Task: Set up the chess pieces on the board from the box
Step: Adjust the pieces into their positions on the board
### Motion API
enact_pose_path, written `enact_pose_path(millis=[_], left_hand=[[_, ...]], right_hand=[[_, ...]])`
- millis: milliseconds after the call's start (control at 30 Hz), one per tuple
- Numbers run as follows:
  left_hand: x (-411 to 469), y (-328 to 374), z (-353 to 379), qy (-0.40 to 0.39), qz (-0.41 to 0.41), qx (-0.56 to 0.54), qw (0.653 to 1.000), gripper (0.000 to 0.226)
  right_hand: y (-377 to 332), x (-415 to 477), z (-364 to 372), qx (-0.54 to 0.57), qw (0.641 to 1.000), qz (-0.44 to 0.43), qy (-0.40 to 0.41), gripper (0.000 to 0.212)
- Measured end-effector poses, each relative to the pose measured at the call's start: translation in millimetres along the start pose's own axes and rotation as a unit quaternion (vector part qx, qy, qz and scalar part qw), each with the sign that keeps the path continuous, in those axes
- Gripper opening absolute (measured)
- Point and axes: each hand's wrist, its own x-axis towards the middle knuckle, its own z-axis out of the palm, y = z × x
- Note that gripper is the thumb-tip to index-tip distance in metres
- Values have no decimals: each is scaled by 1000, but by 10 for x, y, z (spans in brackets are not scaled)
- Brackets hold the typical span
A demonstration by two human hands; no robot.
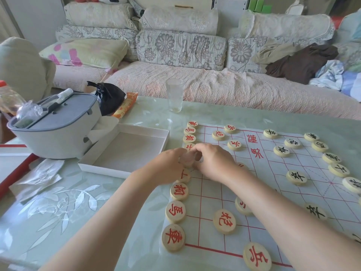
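Note:
A white paper chess board (273,173) with red grid lines lies on the table. Round wooden pieces with red characters (176,211) line its left edge and nearby points; pieces with black characters (296,177) stand along the right side. An open white box (127,151) lies left of the board with nothing visible inside. My left hand (166,167) and my right hand (213,163) meet at the middle of the red row, fingers curled together over a piece there; that piece is mostly hidden under the fingers.
A glass tumbler (174,95) stands behind the board. A grey lidded container (56,124), a black bag (109,98) and an orange packet (125,106) sit at the back left. Crumpled plastic wrap (39,178) lies left of the box. A sofa runs behind the table.

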Motion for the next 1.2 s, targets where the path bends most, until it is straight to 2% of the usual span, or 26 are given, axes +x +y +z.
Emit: enact_pose_path(millis=[200,400,733,933,1200], left_hand=[[9,-8,-32,28,0,0,1000,52],[23,-25,-17,-23,-6,14,1000,56],[28,-34,-56,-20,-18,34,999,51],[44,-16,-127,35,1,-1,999,51],[130,3,-17,21,26,-27,999,48]], right_hand=[[36,-24,-15,2,1000,8,2,27],[-4,-60,-9,5,1000,6,-10,35],[-56,-61,-9,23,1000,-4,-11,36],[67,58,-108,49,998,35,35,27],[37,361,-53,6,1000,28,4,41]])
